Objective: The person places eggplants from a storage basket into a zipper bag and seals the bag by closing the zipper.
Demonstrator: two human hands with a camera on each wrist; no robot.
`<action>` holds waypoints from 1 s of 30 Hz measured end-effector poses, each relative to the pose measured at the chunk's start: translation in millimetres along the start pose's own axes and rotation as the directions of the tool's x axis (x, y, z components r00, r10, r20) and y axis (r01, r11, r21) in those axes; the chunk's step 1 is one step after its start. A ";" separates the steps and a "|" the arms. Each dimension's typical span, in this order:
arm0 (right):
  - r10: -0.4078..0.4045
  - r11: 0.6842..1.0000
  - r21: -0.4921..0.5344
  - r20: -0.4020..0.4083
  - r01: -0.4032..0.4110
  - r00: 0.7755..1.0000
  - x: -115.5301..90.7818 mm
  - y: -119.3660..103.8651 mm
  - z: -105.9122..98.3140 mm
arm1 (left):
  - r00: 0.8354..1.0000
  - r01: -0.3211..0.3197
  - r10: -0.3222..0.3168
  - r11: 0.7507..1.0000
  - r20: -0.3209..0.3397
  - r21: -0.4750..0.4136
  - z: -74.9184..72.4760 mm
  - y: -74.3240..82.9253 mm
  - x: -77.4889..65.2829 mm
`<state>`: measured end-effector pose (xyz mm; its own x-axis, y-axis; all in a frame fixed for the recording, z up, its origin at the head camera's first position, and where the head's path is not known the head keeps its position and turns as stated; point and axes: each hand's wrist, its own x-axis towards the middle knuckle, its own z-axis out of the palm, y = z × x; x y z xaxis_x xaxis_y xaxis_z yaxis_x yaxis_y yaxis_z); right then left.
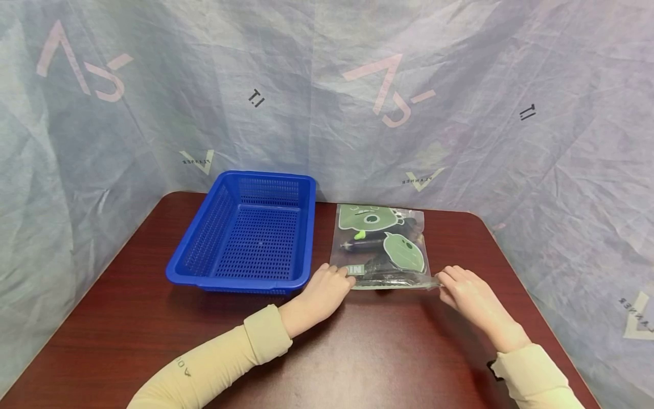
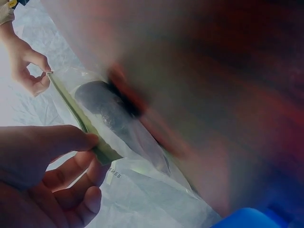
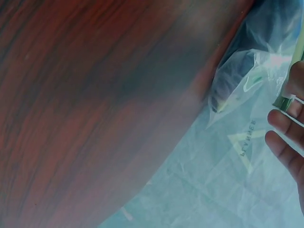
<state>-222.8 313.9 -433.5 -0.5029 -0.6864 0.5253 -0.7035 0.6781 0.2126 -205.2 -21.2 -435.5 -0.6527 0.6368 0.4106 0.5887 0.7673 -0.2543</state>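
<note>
A clear zip bag [image 1: 378, 264] printed with green cartoon figures lies on the table, right of the basket. Inside it are dark purple eggplants [image 1: 365, 244], partly hidden by the print. My left hand [image 1: 325, 291] pinches the near left corner of the bag's green zip edge [image 2: 71, 104] between thumb and finger. At the near right corner, my right hand [image 1: 469, 295] pinches the other end of that edge. In the left wrist view the edge stretches straight between both hands, and a dark eggplant [image 2: 102, 104] shows through the film.
A blue perforated basket [image 1: 305, 250] stands on the left part of the dark red wooden table [image 1: 357, 352], close to my left forearm. Grey printed cloth [image 1: 286, 142] hangs behind the table and along both sides.
</note>
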 end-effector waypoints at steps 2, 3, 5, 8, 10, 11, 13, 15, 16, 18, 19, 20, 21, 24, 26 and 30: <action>0.000 1.000 0.006 0.003 0.000 1.000 -0.7 1.3 -0.5 | 1.000 0.003 -0.003 1.000 0.001 0.000 0.7 -0.2 0.5; -0.001 1.000 0.011 0.002 0.001 1.000 -1.0 1.8 -0.5 | 1.000 0.005 -0.005 1.000 0.002 -0.001 1.4 -0.1 0.7; -0.001 1.000 0.015 0.010 0.001 1.000 -2.1 2.2 -0.5 | 1.000 0.005 -0.005 1.000 0.002 -0.006 0.9 0.7 0.7; -0.005 1.000 0.023 0.018 0.004 1.000 -4.0 2.5 -0.8 | 1.000 -0.001 0.002 1.000 0.008 -0.011 1.0 2.4 1.6; -0.014 0.999 0.031 0.032 0.013 0.999 -5.4 3.0 -1.3 | 1.000 -0.006 0.006 1.000 0.019 -0.018 1.4 3.7 2.5; -0.022 0.999 0.034 0.040 0.020 0.999 -5.9 3.2 -1.3 | 1.000 -0.006 0.007 1.000 0.027 -0.022 1.8 4.2 2.9; -0.040 0.998 0.040 0.052 0.038 0.998 -6.7 3.7 -0.9 | 0.999 -0.005 0.006 0.999 0.042 -0.032 2.0 5.2 3.4; -0.054 0.998 0.048 0.073 0.051 0.996 -7.6 3.6 0.0 | 0.998 0.000 0.003 0.999 0.055 -0.046 1.7 6.1 3.5; -0.059 0.997 0.053 0.082 0.055 0.995 -8.2 3.3 0.7 | 0.998 0.001 0.002 0.999 0.060 -0.052 1.7 6.6 3.3; -0.070 0.996 0.060 0.099 0.064 0.993 -9.6 2.2 1.8 | 0.997 0.002 0.003 0.998 0.075 -0.063 1.8 7.7 2.7; -0.072 0.996 0.064 0.110 0.065 0.991 -10.4 1.5 2.3 | 0.997 0.000 0.005 0.998 0.082 -0.063 2.2 8.2 2.3; -0.074 0.995 0.069 0.119 0.066 0.990 -11.1 0.9 2.6 | 0.996 -0.001 0.007 0.998 0.090 -0.067 2.5 8.5 1.9; -0.076 0.995 0.074 0.129 0.067 0.989 -11.7 0.3 2.7 | 0.995 -0.002 0.009 0.998 0.099 -0.069 3.0 8.7 1.5; -0.078 0.994 0.082 0.150 0.066 0.986 -11.5 -1.1 0.9 | 0.991 -0.003 0.013 0.997 0.133 -0.073 4.6 8.2 0.1; -0.073 0.995 0.085 0.159 0.060 0.985 -9.4 -2.3 -2.0 | 0.988 -0.003 0.015 0.997 0.152 -0.080 3.6 6.8 -0.7; -0.036 0.996 0.082 0.156 0.023 0.987 0.2 -5.8 -11.7 | 0.991 -0.012 0.025 0.995 0.132 -0.101 -5.9 1.9 -1.9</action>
